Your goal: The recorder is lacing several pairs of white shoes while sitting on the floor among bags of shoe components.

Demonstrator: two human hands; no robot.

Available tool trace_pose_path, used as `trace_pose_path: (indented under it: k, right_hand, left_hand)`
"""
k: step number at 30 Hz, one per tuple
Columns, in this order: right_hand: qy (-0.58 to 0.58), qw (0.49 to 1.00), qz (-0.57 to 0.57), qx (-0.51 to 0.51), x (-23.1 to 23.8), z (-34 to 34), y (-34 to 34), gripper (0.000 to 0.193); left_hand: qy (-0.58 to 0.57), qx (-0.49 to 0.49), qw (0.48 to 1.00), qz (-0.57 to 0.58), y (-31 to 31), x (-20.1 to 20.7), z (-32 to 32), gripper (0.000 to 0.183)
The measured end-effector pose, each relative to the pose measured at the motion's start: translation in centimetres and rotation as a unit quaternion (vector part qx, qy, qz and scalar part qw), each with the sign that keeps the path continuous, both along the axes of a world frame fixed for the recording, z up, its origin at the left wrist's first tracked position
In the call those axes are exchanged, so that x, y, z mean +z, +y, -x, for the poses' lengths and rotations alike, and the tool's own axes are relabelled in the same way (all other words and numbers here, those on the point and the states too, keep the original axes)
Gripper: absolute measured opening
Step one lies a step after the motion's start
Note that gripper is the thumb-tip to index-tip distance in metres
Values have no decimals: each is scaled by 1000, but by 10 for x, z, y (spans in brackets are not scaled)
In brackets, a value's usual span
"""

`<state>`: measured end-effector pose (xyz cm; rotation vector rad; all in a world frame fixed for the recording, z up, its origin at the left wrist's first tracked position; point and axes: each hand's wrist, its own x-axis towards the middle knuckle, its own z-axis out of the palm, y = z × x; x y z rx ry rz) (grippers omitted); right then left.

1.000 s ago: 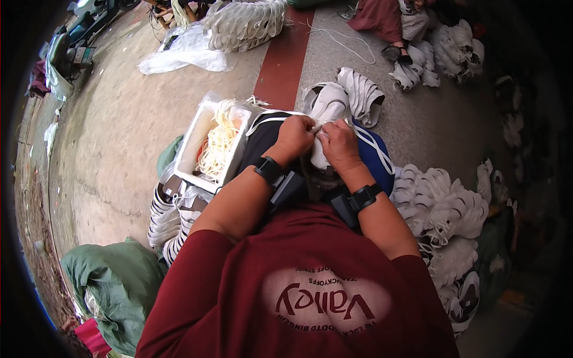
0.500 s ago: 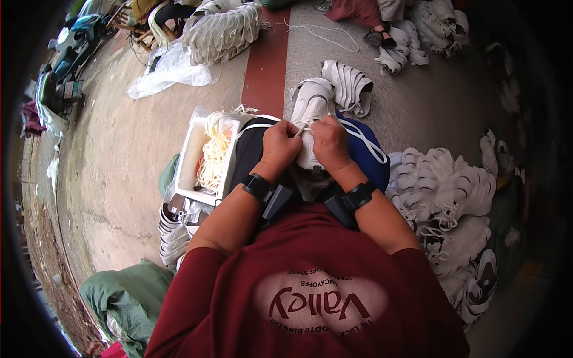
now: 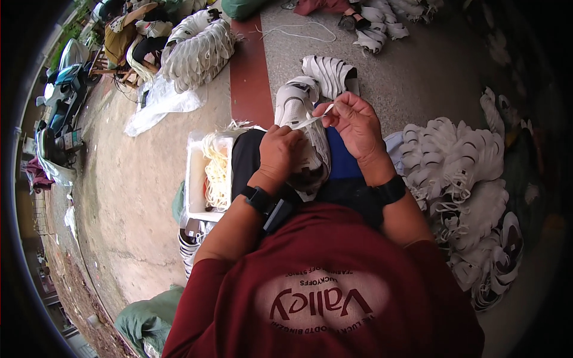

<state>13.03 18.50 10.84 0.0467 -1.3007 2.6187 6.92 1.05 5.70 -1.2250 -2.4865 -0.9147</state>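
Note:
A white sports shoe upper (image 3: 292,104) lies across my lap, its toe and tongue partly covered by my hands. My right hand (image 3: 358,128) is raised above the shoe's right side, thumb and fingers pinching a flat white shoelace (image 3: 310,119). That lace runs slantwise down to my left hand (image 3: 279,152), which is closed over the shoe's left side with its fingertips mostly hidden. Just beyond the shoe lies a nested row of white shoe uppers (image 3: 330,74).
To the left stands a white foam box (image 3: 194,179) of cream laces (image 3: 216,173). A large heap of white shoe uppers (image 3: 450,158) is at the right. Farther off are another bundle of uppers (image 3: 200,56), a plastic sheet (image 3: 158,107), a scooter (image 3: 65,89) and seated people.
My right hand has moved up and to the right, away from my left, drawing the lace out between them. My left hand has dropped slightly. The whole view has shifted a little.

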Motion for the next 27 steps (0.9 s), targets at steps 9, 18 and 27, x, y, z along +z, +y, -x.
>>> trace_pose_path:
  k: [9,18,27]
  right_hand:
    - [-28,999,-42,-19,-7,-2,0,13]
    - [-112,920,-74,-369,-43,-120,199,18]
    - [-315,841,-438,-24,-52,-109,153,10]
  left_hand:
    - [52,17,990,128,27,-15,14,6]
    - [38,202,935,288,-211,15,34,11]
    - [-161,372,850,336,-274,-44,2,10]
